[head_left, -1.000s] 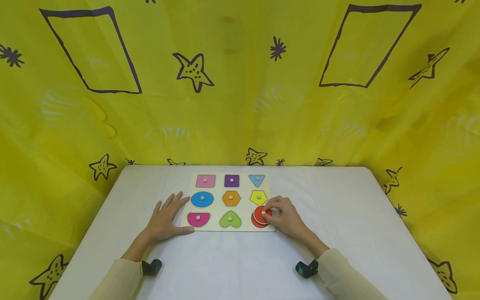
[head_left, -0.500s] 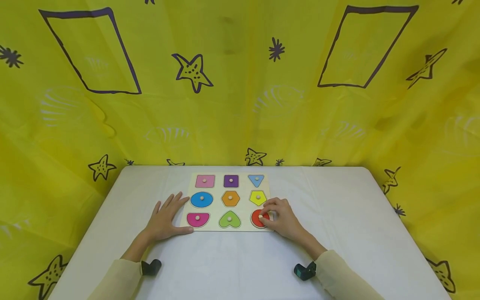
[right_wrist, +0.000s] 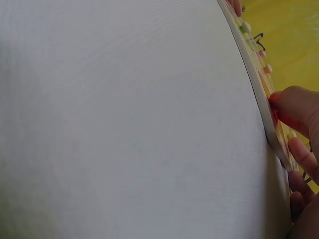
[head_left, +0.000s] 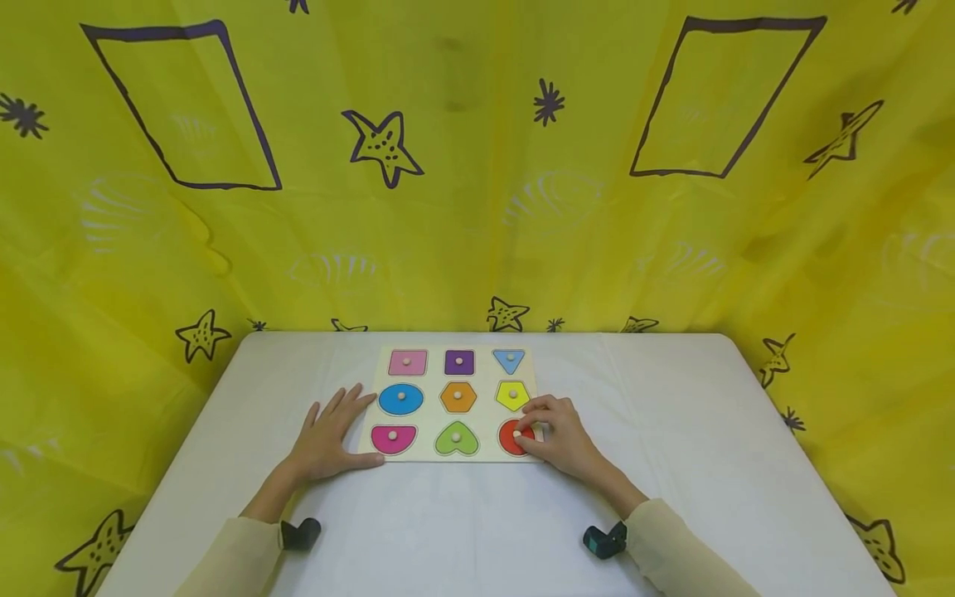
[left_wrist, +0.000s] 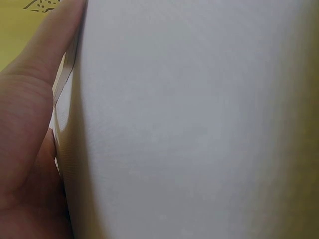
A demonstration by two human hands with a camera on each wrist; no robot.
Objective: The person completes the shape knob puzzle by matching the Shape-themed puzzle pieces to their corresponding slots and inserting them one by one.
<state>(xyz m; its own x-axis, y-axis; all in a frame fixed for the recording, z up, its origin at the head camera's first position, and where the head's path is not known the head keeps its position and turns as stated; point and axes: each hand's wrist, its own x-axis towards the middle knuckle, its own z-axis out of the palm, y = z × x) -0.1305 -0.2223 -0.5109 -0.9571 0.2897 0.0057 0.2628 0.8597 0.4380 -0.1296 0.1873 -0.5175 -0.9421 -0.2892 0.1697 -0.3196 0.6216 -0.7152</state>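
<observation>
A wooden knob puzzle board lies flat on the table, with coloured shape pieces in three rows. My right hand pinches the knob of the red round piece, which sits in its recess at the near right corner. In the right wrist view, the thumb is at that piece, close above the board's edge. My left hand lies spread at the board's left side, thumb and fingertips at its edge. Near the hands are the yellow pentagon, the green heart, the blue oval and the magenta half-round piece.
Along the back row are a pink rectangle, a purple square and a light blue triangle; an orange hexagon is central. A white cloth covers the table. Yellow curtain surrounds its back and sides.
The red round piece, earlier tilted and overlapping its recess, has moved down and left into it. My right hand moved slightly with it and still pinches the knob. The left hand stayed put.
</observation>
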